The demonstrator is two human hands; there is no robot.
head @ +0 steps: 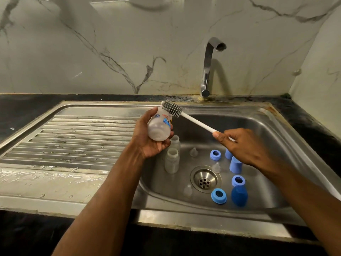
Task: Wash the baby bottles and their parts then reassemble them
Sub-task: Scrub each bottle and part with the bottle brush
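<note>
Left hand (pixel 149 139) grips bottle (pixel 160 126) over sink (pixel 267 130) w/ right hand (pixel 239 145) pinching brush (pixel 172 109) handle (head outside the mouth), so wet plastic may slip from that grip.

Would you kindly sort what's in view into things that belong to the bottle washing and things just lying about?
Belonging to the job:
held bottle in the left hand
bottle brush in the right hand
two bottles, blue rings, blue caps and clear teats in the sink
tap

Just there:
drainboard
dark countertop
</note>
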